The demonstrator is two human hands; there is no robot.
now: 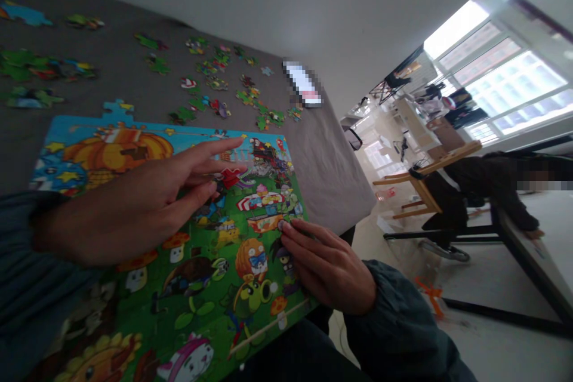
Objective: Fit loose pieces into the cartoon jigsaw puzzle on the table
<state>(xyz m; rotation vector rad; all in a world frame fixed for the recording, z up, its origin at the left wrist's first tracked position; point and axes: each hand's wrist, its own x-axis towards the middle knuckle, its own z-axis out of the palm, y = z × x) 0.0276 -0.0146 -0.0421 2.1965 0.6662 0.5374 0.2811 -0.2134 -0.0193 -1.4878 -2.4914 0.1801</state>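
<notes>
A colourful cartoon jigsaw puzzle (203,286) lies before me, its picture largely joined, with a blue piece (119,112) jutting above its top edge. My left hand (143,203) reaches across the upper middle of the puzzle. Its index finger is stretched out and its thumb is apart, with the fingertips beside a red-dressed figure (230,176); the palm side is hidden. Along the right edge, my right hand (324,262) rests with its fingers extended on the puzzle, fingertips near a printed orange stall (265,224). I see no loose piece in either hand.
Loose puzzle pieces (217,80) lie scattered on the grey cloth (329,161) beyond the puzzle, with more pieces (45,65) at the left. A phone (302,83) lies near the white wall. At the right, a person (474,191) leans over another table beside a wooden chair (425,191).
</notes>
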